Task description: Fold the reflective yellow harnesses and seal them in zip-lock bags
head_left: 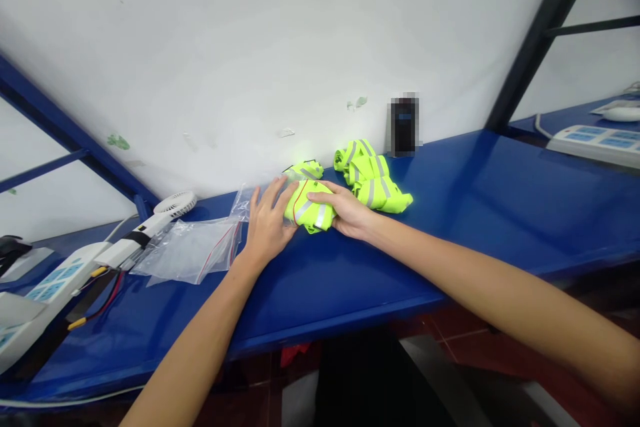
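A folded neon-yellow reflective vest (320, 213) with silver strips is between my two hands, above the blue table. A red line like a zip-bag seal crosses its left part, so a clear zip bag (299, 203) seems to cover that side. My right hand (346, 209) grips the vest's right end, thumb on top. My left hand (273, 219) curves its fingers around the bagged left end; its thumb is mostly hidden. Just behind lies another yellow bundle (306, 169). Several folded reflective vests (371, 177) lie in an overlapping row to the right.
Clear zip bags (193, 250) with red seals lie left of my left hand. Beside them are a white handheld fan (175, 203), a power strip (63, 280) and wires with yellow connectors (77, 323). A dark, pixelated object (404, 125) stands against the wall. The blue table's front edge (340, 320) runs below my forearms.
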Available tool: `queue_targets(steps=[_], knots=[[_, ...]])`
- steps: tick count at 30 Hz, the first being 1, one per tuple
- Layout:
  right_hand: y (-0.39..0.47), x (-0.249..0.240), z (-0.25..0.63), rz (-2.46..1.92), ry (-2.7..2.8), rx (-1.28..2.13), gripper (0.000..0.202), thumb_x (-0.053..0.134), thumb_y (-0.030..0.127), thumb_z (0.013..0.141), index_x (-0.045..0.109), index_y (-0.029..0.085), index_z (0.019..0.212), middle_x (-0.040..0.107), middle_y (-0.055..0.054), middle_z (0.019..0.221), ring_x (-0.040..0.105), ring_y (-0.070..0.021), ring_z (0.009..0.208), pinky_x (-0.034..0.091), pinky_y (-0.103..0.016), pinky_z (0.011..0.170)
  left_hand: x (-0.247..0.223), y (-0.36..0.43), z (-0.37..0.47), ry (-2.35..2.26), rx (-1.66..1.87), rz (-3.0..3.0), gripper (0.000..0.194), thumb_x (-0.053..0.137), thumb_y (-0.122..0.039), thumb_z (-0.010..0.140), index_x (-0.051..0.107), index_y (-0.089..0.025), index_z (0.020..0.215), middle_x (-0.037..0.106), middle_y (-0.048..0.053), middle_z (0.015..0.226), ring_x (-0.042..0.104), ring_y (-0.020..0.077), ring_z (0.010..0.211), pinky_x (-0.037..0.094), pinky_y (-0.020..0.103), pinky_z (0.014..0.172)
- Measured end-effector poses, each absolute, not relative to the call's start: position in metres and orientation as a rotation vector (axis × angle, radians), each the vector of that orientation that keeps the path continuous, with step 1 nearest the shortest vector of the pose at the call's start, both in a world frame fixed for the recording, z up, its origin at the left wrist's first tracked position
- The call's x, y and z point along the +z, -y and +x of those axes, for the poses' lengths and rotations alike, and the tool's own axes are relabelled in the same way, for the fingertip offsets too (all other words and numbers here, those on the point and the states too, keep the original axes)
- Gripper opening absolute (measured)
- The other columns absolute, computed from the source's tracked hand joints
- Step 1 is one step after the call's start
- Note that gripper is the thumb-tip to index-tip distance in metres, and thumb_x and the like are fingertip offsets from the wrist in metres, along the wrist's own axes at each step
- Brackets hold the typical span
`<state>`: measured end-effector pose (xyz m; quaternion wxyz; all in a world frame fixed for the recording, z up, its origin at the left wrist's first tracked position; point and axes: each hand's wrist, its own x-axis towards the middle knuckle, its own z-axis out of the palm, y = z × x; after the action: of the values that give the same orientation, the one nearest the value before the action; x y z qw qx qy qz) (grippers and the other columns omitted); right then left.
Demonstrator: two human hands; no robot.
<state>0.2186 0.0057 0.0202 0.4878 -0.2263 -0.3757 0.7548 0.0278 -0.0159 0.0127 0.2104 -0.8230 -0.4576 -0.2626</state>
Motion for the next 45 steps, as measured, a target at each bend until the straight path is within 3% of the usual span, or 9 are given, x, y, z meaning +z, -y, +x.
queue_targets(steps=[10, 15, 21, 27, 33, 45], knots=[[-0.018, 0.02, 0.224, -0.747, 0.886, 1.851, 0.021, 0.071, 0.009, 0.076, 0.068, 0.015, 0.095, 0.074, -0.008, 0.094, 0.072, -0.0192, 0.079, 0.059, -0.031, 0.072, 0.012, 0.012, 0.024, 1.245, -0.529, -2.374, 0.079, 0.049, -0.058, 0.089, 0.021, -0.019, 0.153, 0.035, 0.02, 0.154, 0.035, 0.0332, 0.141, 0.019, 0.057, 0.115], [-0.014, 0.019, 0.221, -0.718, 0.876, 1.783, 0.025, 0.073, 0.009, 0.072, 0.069, 0.014, 0.096, 0.075, -0.008, 0.096, 0.071, -0.0189, 0.08, 0.058, -0.032, 0.077, 0.013, 0.015, 0.032, 1.188, -0.545, -2.333, 0.085, 0.055, -0.054, 0.088, 0.016, -0.016, 0.154, 0.03, 0.022, 0.156, 0.028, 0.0352, 0.145, 0.014, 0.058, 0.116], [-0.014, 0.018, 0.22, -0.76, 0.929, 1.633, 0.031, 0.078, 0.012, 0.065, 0.071, 0.015, 0.095, 0.075, -0.007, 0.097, 0.071, -0.0193, 0.082, 0.057, -0.032, 0.077, 0.01, 0.013, 0.032, 1.158, -0.619, -2.401, 0.085, 0.056, -0.046, 0.088, 0.011, -0.018, 0.155, 0.042, 0.019, 0.15, 0.034, 0.0311, 0.142, 0.013, 0.055, 0.117], [-0.009, 0.012, 0.217, -0.87, 1.12, 1.622, 0.031, 0.08, 0.017, 0.061, 0.073, 0.016, 0.092, 0.075, -0.006, 0.091, 0.07, -0.0201, 0.08, 0.056, -0.03, 0.071, 0.016, 0.015, 0.027, 1.267, -0.524, -2.397, 0.093, 0.07, -0.054, 0.073, 0.03, -0.02, 0.15, 0.022, 0.019, 0.159, 0.017, 0.0408, 0.147, 0.015, 0.061, 0.114], [-0.008, 0.012, 0.216, -0.854, 1.074, 1.549, 0.036, 0.08, 0.019, 0.062, 0.072, 0.015, 0.097, 0.075, -0.006, 0.097, 0.07, -0.0192, 0.084, 0.055, -0.028, 0.073, 0.016, 0.014, 0.025, 1.311, -0.474, -2.575, 0.085, 0.056, -0.036, 0.084, 0.01, -0.019, 0.154, 0.036, 0.015, 0.155, 0.038, 0.0295, 0.14, 0.022, 0.054, 0.116], [-0.01, 0.008, 0.213, -0.821, 0.955, 1.553, 0.032, 0.079, 0.017, 0.063, 0.071, 0.014, 0.093, 0.075, -0.007, 0.094, 0.069, -0.0182, 0.08, 0.055, -0.029, 0.072, 0.006, 0.013, 0.038, 1.343, -0.602, -2.477, 0.086, 0.058, -0.036, 0.083, 0.012, -0.013, 0.152, 0.038, 0.021, 0.151, 0.035, 0.033, 0.142, 0.02, 0.056, 0.115]])
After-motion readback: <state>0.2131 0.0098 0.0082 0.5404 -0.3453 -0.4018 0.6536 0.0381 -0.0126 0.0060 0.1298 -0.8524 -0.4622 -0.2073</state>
